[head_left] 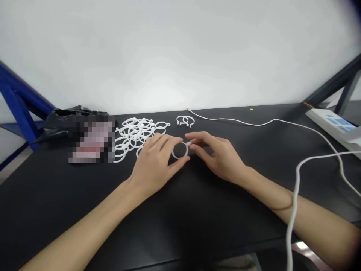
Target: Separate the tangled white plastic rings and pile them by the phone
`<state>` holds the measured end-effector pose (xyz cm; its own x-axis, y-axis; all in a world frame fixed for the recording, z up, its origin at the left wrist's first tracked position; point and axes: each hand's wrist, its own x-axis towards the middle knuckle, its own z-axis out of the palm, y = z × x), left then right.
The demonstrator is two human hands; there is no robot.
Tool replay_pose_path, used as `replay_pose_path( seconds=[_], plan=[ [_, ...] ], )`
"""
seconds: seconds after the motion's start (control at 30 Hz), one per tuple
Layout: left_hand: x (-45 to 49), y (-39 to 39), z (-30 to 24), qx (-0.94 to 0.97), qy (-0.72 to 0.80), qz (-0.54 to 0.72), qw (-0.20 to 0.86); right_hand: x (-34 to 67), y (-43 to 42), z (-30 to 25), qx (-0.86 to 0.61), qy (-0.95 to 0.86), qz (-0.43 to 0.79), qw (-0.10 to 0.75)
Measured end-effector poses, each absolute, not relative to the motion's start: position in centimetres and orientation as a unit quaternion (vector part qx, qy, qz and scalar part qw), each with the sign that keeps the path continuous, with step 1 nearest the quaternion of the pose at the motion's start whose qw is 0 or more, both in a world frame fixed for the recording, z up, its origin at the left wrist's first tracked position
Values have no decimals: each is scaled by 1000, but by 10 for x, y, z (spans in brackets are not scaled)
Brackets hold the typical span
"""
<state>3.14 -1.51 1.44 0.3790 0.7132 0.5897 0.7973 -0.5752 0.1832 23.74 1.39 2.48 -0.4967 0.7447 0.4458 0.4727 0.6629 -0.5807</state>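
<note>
A white plastic curtain ring [180,157] is held up between my two hands, over the black table. My left hand [156,160] curves around the ring's left side, thumb and fingers gripping it. At the ring's right edge, the fingertips of my right hand [218,152] pinch its small knobbed clasp. Whether the clasp is fastened cannot be made out. Just beyond my left hand lies a loose pile of several similar white rings [135,131], partly hidden by that hand. Two more rings [185,120], with their ends apart, lie together farther back.
To the left of the pile are a blurred-out packet [91,143] and a crumpled black plastic bag [70,113]. A white cable [239,121] runs across the back of the table [158,233]; another cable [295,203] crosses my right forearm. A white box [332,124] stands at the right.
</note>
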Motion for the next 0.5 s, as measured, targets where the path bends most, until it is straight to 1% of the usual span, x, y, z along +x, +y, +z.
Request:
replay_pose_path(
  seconds=[0.1,0.23,0.3,0.4,0.5],
  plan=[
    [14,-3,14,-802,-497,-315,98,239,22,21,-403,-843,143,326],
    [-10,12,12,-772,-549,-289,141,241,39,18,-449,-858,36,247],
    [-16,15,11,-770,-562,-271,135,240,46,16,-454,-863,4,222],
    [-17,15,9,-776,-572,-245,106,238,58,12,-457,-864,-21,210],
    [-16,13,9,-776,-568,-257,98,235,69,8,-460,-867,-27,190]
  ],
)
